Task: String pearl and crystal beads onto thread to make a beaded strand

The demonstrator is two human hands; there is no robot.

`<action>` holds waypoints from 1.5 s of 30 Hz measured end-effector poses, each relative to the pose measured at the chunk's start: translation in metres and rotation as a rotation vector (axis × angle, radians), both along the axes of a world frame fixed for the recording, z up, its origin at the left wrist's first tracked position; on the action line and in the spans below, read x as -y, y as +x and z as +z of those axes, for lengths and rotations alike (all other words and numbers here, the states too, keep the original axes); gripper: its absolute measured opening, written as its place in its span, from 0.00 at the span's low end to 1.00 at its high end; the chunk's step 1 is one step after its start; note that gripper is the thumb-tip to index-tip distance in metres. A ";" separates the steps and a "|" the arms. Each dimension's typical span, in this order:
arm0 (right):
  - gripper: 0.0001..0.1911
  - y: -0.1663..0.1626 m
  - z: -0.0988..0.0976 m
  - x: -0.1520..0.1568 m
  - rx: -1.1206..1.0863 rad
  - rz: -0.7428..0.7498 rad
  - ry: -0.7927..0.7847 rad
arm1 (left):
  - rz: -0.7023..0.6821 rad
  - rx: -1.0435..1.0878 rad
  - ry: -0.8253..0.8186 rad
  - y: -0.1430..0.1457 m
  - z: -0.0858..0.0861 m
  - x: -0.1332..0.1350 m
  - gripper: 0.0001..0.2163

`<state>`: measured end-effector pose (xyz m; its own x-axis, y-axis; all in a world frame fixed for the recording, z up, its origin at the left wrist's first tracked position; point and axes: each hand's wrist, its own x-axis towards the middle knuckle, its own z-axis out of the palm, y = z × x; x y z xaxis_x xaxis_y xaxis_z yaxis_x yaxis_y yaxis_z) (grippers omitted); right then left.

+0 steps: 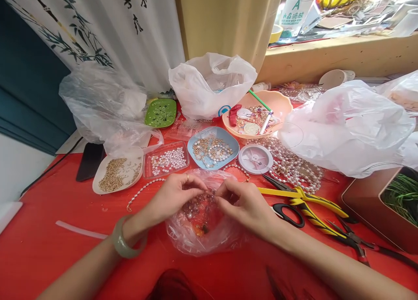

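Note:
A clear plastic bag lies opened on the red table, with purplish, clear and orange beads inside. Over its mouth are both my hands, close together. My left hand, with a jade-like bangle on the wrist, has thumb and fingertips pinched together. My right hand pinches in the same way just to the right. What sits between the fingertips is too small to make out. Left of the bag lies a strand of pearl beads.
Behind the bag stand a dish of gold beads, a clear tray of pearls, a blue dish, a spool and a peach bowl. Yellow-handled pliers, scissors and a box lie right. White bags rise behind.

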<state>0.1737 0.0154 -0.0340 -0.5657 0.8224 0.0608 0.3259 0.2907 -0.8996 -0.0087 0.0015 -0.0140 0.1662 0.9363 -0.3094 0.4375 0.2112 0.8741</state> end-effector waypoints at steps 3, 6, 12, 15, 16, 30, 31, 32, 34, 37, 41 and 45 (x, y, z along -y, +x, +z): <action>0.06 0.000 0.000 -0.002 0.031 -0.050 -0.008 | -0.057 -0.228 0.162 -0.003 0.000 0.002 0.05; 0.06 0.000 0.001 -0.004 0.059 -0.067 -0.014 | -0.158 -0.444 0.328 -0.005 -0.003 0.005 0.07; 0.06 0.000 0.000 -0.004 0.052 -0.060 -0.008 | -0.340 -0.612 0.456 -0.004 -0.014 0.006 0.07; 0.06 0.000 0.000 -0.004 0.053 -0.058 -0.009 | -0.360 -0.658 0.467 -0.002 -0.014 0.006 0.07; 0.06 -0.001 0.000 -0.004 0.053 -0.056 -0.011 | -0.355 -0.660 0.461 -0.001 -0.013 0.006 0.07; 0.06 0.001 0.004 0.003 -0.051 0.048 -0.048 | 0.046 0.221 -0.118 0.000 0.005 0.000 0.04; 0.06 0.001 0.004 0.003 -0.055 0.050 -0.046 | 0.051 0.242 -0.128 0.000 0.004 0.000 0.04; 0.06 0.001 0.005 0.004 -0.060 0.048 -0.047 | 0.057 0.261 -0.138 -0.001 0.003 0.000 0.04; 0.06 0.001 0.005 0.004 -0.070 0.040 -0.051 | 0.069 0.296 -0.166 -0.002 0.001 0.001 0.03; 0.05 0.001 0.007 0.005 -0.088 0.027 -0.040 | 0.083 0.346 -0.219 -0.002 -0.002 0.001 0.04; 0.05 0.001 0.009 0.007 -0.107 0.015 -0.025 | 0.083 0.363 -0.235 -0.001 -0.002 0.001 0.04; 0.05 0.001 0.009 0.008 -0.109 0.006 -0.028 | 0.089 0.382 -0.258 -0.001 -0.002 0.001 0.04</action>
